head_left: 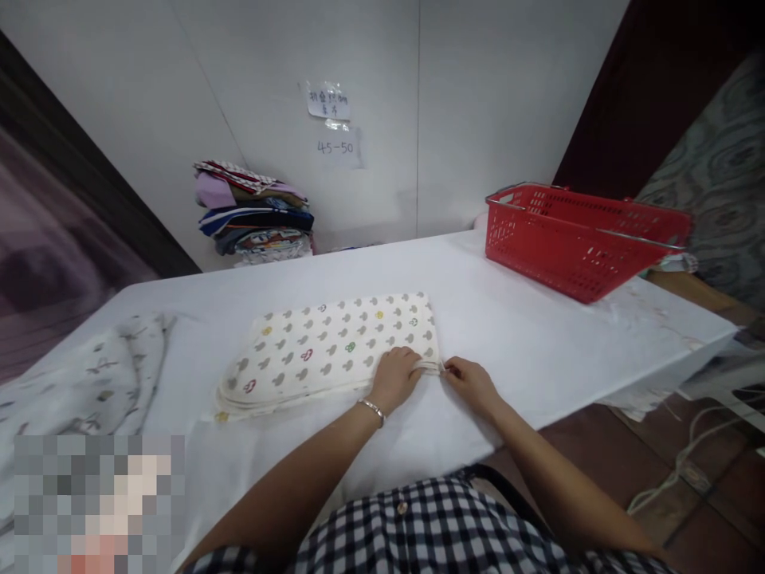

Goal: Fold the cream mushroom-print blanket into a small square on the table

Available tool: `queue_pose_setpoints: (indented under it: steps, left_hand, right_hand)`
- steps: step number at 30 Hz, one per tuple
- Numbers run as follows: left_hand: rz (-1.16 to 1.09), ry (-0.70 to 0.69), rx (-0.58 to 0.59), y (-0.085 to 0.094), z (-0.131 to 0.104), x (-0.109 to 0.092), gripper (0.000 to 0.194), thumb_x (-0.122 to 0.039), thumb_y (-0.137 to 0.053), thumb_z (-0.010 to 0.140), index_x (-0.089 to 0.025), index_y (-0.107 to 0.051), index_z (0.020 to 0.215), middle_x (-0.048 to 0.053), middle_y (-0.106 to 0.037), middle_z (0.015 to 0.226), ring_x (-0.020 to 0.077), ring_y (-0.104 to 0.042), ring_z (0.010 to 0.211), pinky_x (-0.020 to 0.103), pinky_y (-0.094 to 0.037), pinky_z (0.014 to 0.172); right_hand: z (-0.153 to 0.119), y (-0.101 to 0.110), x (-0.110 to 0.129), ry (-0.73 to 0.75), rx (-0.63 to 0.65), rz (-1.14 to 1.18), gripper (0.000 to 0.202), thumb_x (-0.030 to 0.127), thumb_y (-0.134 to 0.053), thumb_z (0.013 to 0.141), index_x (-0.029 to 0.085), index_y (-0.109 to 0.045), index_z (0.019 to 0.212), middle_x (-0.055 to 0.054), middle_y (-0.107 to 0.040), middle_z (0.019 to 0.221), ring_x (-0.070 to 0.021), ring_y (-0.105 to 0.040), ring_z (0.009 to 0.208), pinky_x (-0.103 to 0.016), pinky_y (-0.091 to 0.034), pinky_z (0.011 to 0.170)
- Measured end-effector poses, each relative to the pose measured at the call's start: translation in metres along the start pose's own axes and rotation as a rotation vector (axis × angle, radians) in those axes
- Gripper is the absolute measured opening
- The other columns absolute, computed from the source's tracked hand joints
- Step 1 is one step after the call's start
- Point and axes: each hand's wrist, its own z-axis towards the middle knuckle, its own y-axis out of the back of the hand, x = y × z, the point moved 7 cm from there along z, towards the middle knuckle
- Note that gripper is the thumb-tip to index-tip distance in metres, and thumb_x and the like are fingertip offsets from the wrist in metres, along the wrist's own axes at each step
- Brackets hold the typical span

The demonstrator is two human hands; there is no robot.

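A folded white cloth (335, 339) with grey, red, yellow and green mushroom-like prints lies flat on the white-covered table, several layers showing along its near edge. Near its right front corner, my left hand (394, 376) rests over the edge, fingers bent and gripping the layers. My right hand (473, 386) is just to the right, thumb and forefinger pinched on the tip of that same corner. Parts of the fingertips of both hands are hidden by the cloth and the hands themselves.
A red plastic basket (550, 255) with metal handles stands at the table's (382, 267) back right. A loose white patterned cloth (101, 375) lies at the left. Behind the table rises a stack of folded fabrics (256, 219). Cables (675, 470) run along the floor at right.
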Motion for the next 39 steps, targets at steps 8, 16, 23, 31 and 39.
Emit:
queue_pose_setpoints:
  steps: [8,16,23,31,39]
  left_hand:
    - [-0.334,0.269,-0.008,0.003,0.006,0.022,0.024,-0.036,-0.045,0.085,-0.02,-0.062,0.081,0.002,-0.062,0.081,0.0164,-0.055,0.078,0.028,-0.039,0.071]
    - [-0.204,0.161,-0.068,0.003,-0.002,0.006,0.02,-0.032,-0.047,0.086,-0.02,-0.063,0.088,0.003,-0.061,0.089,0.0172,-0.053,0.087,0.03,-0.037,0.078]
    - [0.065,-0.069,0.008,-0.007,-0.008,-0.021,0.02,-0.021,-0.049,0.084,-0.022,-0.058,0.102,0.004,-0.057,0.101,0.0205,-0.047,0.097,0.036,-0.034,0.085]
    - [0.091,-0.125,0.017,-0.012,-0.008,-0.03,0.027,-0.031,-0.053,0.083,-0.021,-0.053,0.107,0.006,-0.055,0.104,0.0223,-0.047,0.098,0.038,-0.035,0.083]
    - [-0.017,0.021,-0.061,-0.005,0.0,-0.015,0.01,-0.023,-0.048,0.082,-0.02,-0.054,0.09,0.004,-0.056,0.09,0.0194,-0.049,0.087,0.034,-0.036,0.076]
  right_hand:
    - [-0.002,-0.002,0.003,-0.044,-0.016,-0.009,0.021,0.037,-0.047,0.083,0.022,-0.062,0.08,-0.001,-0.065,0.072,-0.0147,-0.054,0.064,-0.024,-0.031,0.057]
    - [-0.002,-0.002,-0.003,-0.092,-0.038,0.077,0.018,0.033,-0.049,0.08,0.021,-0.059,0.07,0.001,-0.062,0.066,-0.0135,-0.052,0.06,-0.023,-0.031,0.056]
    - [-0.003,-0.003,0.004,-0.012,0.029,0.003,0.014,0.025,-0.048,0.078,0.02,-0.057,0.068,0.0,-0.061,0.065,-0.013,-0.05,0.06,-0.023,-0.03,0.056]
    - [0.009,-0.011,-0.009,-0.054,0.106,0.317,0.013,0.026,-0.051,0.072,0.019,-0.055,0.062,0.002,-0.057,0.059,-0.0117,-0.048,0.057,-0.022,-0.033,0.053]
    - [0.013,-0.014,-0.005,-0.173,0.275,0.645,0.014,0.031,-0.054,0.07,0.018,-0.058,0.067,0.005,-0.048,0.05,-0.0072,-0.037,0.043,-0.02,-0.029,0.044]
